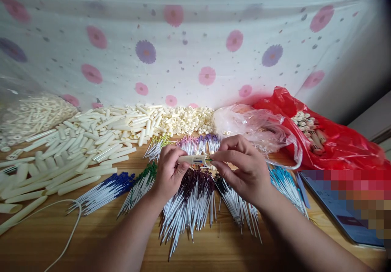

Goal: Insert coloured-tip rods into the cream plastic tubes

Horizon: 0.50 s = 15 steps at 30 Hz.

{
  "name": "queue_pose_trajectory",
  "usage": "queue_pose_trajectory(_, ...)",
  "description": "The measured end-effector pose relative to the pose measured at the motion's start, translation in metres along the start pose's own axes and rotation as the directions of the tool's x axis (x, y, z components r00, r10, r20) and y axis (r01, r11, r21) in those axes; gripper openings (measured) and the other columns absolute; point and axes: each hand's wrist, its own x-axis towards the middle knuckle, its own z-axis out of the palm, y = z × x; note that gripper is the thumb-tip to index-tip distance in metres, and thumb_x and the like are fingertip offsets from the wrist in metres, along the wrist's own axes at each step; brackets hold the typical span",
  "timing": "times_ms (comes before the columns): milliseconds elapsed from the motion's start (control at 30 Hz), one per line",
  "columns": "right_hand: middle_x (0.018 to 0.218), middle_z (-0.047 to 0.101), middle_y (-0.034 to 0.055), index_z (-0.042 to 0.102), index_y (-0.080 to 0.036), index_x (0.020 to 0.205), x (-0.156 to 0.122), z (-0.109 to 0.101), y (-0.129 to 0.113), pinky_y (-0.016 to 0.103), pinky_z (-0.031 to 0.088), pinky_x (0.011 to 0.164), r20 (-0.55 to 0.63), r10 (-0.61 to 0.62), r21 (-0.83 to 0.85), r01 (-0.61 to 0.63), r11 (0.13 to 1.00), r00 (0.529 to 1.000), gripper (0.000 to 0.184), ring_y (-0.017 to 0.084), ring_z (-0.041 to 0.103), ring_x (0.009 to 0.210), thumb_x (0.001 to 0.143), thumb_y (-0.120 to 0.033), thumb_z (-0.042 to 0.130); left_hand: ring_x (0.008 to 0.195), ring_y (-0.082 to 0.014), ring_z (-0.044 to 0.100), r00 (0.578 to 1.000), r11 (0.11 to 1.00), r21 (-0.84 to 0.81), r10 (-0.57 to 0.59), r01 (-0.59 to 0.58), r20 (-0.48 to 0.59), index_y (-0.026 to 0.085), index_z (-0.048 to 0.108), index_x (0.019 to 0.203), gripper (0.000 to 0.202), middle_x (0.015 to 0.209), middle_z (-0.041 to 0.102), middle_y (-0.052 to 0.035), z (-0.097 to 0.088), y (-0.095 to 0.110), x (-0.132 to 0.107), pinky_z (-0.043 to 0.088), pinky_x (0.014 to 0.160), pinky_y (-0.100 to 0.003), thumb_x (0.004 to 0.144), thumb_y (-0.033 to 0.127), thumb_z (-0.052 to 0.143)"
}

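Head view, the only one: person at a wooden bench [128, 253], both bare hands up over it. Left hand [172, 170]: grip clamped on a short, cream, hollow plastic tube [193, 159], held roughly level above the middle of the bench. Right hand [241, 166]: thumb and fingertips together at the tube's right end, apparently pinching a small green piece [209, 159]; exact contact too small to tell from where I stand.

Below the hands, thin white sticks with dark maroon ends [189, 202]; black-ended white sticks [240, 202] just right of them, green-ended white sticks [139, 190] to the left.

Risks, my read: a loose pinch could drop the green piece among the maroon or black sticks, mixing colours. Pushing off-axis could bend it or make the smooth tube roll in the left grip. A low forearm could sweep the fanned bundles out of order.
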Motion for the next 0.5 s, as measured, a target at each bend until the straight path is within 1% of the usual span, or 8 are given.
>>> queue_pose_trajectory(133, 0.08, 0.05, 0.0012, 0.064, -0.021, 0.08, 0.0014, -0.0031, 0.0031, 0.027, 0.045, 0.064, 0.0, 0.043, 0.075, -0.043, 0.996, 0.999, 0.008, 0.013, 0.052, 0.075, 0.081, -0.012, 0.063, 0.084, -0.0197, 0.05, 0.997, 0.997, 0.048, 0.057, -0.055, -0.057, 0.019, 0.056, 0.084, 0.042, 0.085, 0.048, -0.0042, -0.0002, 0.0016, 0.0002, 0.042, 0.071, -0.034, 0.089, 0.056, 0.037)
queue_pose_trajectory(200, 0.081, 0.05, 0.0012, 0.063, -0.021, 0.079, 0.0016, -0.004, 0.0037, 0.027, 0.045, 0.064, 0.009, 0.06, 0.094, -0.06, 0.994, 0.998, 0.008, 0.013, 0.052, 0.076, 0.081, -0.012, 0.063, 0.084, -0.0198, 0.05, 0.996, 0.996, 0.062, 0.068, -0.065, -0.052, 0.02, 0.056, 0.085, 0.041, 0.086, 0.048, -0.0042, -0.0001, 0.0017, -0.0002, 0.043, 0.071, -0.034, 0.089, 0.056, 0.037)
queue_pose_trajectory(367, 0.081, 0.049, 0.0012, 0.063, -0.019, 0.08, 0.0004, -0.0012, 0.0046, 0.026, 0.044, 0.065, 0.038, 0.057, 0.108, -0.06, 0.992, 0.998, 0.008, 0.012, 0.051, 0.075, 0.08, -0.011, 0.063, 0.084, -0.02, 0.05, 0.996, 0.995, 0.082, 0.069, -0.065, -0.05, 0.019, 0.057, 0.085, 0.042, 0.087, 0.048, -0.0046, 0.0004, 0.0004, -0.0008, 0.043, 0.071, -0.034, 0.088, 0.056, 0.039)
queue_pose_trajectory(500, 0.081, 0.05, 0.0008, 0.064, -0.019, 0.078, -0.001, 0.0023, 0.0071, 0.026, 0.043, 0.065, 0.055, 0.11, 0.125, -0.116, 0.985, 0.992, 0.007, 0.012, 0.052, 0.075, 0.08, -0.012, 0.063, 0.083, -0.0202, 0.05, 0.992, 0.989, 0.126, 0.093, -0.082, -0.08, 0.019, 0.059, 0.086, 0.042, 0.085, 0.048, -0.0044, -0.0003, 0.0022, 0.0004, 0.043, 0.071, -0.034, 0.087, 0.057, 0.041)
